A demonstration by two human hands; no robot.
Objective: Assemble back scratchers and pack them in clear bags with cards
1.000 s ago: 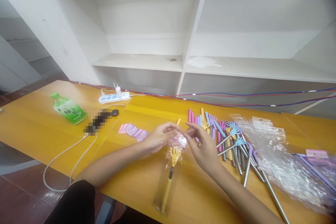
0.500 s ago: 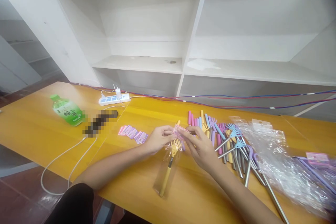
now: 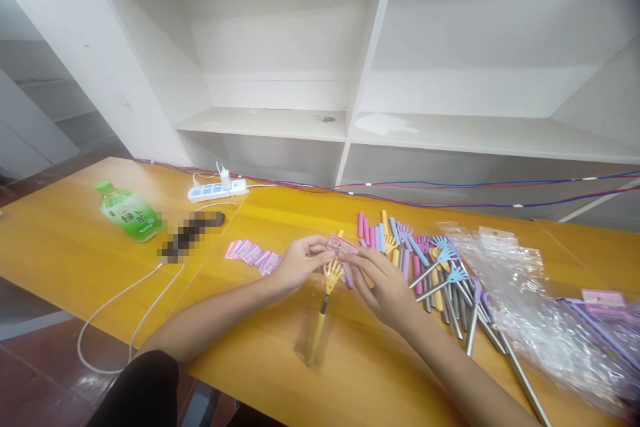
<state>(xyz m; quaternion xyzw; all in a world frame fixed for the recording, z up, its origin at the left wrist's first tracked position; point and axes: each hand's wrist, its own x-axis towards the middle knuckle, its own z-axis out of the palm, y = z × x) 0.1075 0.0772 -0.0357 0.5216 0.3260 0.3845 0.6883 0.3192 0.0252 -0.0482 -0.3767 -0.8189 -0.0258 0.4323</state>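
A small pink card (image 3: 343,246) is pinched between both hands near the middle of the table. My left hand (image 3: 303,265) holds its left side, and my right hand (image 3: 383,280) grips the right side. Below the card hangs a clear plastic bag (image 3: 303,340) with a yellow hand-shaped scratcher (image 3: 321,320) inside, its fingers pointing up at the card. Several pink and purple cards (image 3: 253,255) lie fanned out left of my left hand. Beyond my right hand is a pile of coloured scratchers (image 3: 447,273) with metal rods.
Clear plastic bags (image 3: 535,300) spread over the right side. A green bottle (image 3: 131,212), a pixelated dark object (image 3: 187,240) and a white power strip (image 3: 217,190) are at the left. White shelving (image 3: 260,121) stands behind the wooden table (image 3: 240,360).
The pink card has tilted and shows more of its face. The bagged yellow scratcher has swung slightly, its lower end rising a little. Both hands have barely moved.
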